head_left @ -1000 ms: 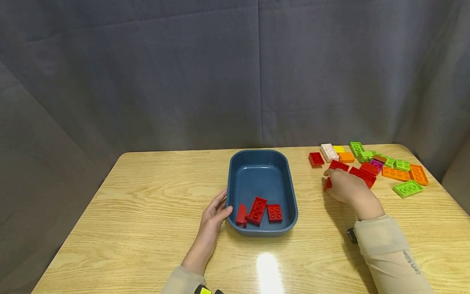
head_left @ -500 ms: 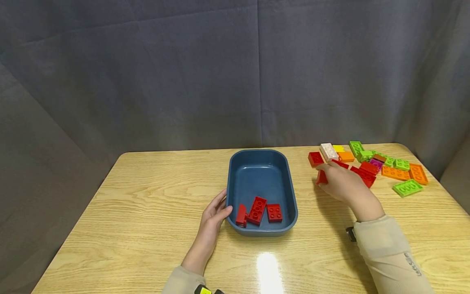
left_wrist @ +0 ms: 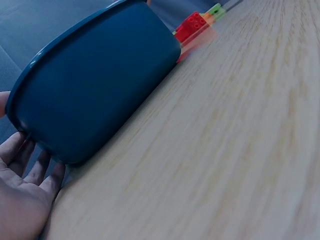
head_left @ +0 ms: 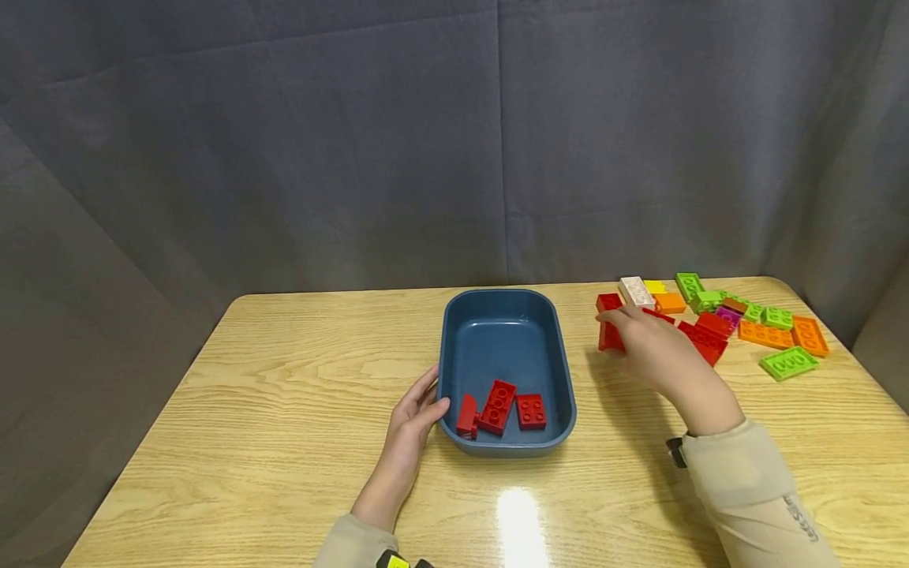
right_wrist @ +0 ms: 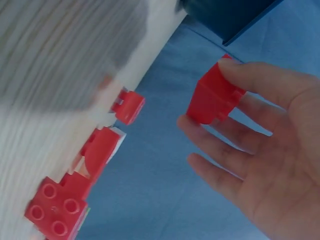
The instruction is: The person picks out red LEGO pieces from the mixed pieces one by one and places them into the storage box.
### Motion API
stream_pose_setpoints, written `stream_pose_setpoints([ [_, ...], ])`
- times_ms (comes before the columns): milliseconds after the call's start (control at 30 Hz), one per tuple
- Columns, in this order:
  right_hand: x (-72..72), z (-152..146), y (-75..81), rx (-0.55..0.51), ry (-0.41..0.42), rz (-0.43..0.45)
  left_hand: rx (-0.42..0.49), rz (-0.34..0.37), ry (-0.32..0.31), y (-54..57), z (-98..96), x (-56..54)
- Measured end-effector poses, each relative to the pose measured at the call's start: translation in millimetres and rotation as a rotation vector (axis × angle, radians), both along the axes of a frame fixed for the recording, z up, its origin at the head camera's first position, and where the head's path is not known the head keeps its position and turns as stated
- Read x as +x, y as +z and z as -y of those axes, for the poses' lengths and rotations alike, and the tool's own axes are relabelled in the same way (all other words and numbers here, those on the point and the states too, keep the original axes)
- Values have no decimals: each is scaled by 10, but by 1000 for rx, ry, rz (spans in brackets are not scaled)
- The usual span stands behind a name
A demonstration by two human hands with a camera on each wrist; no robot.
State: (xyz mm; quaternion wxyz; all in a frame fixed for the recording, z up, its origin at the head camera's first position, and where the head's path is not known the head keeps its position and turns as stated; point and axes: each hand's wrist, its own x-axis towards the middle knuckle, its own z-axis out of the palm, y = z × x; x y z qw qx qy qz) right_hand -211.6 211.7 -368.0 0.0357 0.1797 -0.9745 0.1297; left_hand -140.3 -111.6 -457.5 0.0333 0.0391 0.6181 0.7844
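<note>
My right hand (head_left: 649, 347) pinches a red toy brick (right_wrist: 215, 95) between thumb and fingers, lifted over the table as the right wrist view shows. Behind it in the head view, another red brick (head_left: 608, 301) lies on the table. More red bricks (head_left: 703, 339) sit just right of the hand, partly covered by it. At the table's middle stands a blue plastic bin (head_left: 506, 451) with red bricks (head_left: 499, 407) at its near end. My left hand (head_left: 412, 418) holds the bin's near left side, thumb at the rim and fingers against the outer wall (left_wrist: 100, 85).
Right of the red group lie loose bricks: white (head_left: 637, 293), yellow (head_left: 655, 286), orange (head_left: 765, 335), purple (head_left: 727, 317) and green (head_left: 789, 364). The wooden table (head_left: 284, 410) ends at the back against a grey curtain (head_left: 355, 158).
My right hand has moved left with the red brick, away from the other red bricks and toward the bin. My left hand and the bin have stayed put.
</note>
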Motion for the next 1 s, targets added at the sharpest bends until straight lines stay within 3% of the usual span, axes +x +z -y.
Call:
stream_pose_setpoints([
  [267,64,95,69,-13,85,-146,-4,4,7,-7,4,2],
  [1000,184,312,85,-16,131,-198,-11,9,12,-11,-3,-10],
])
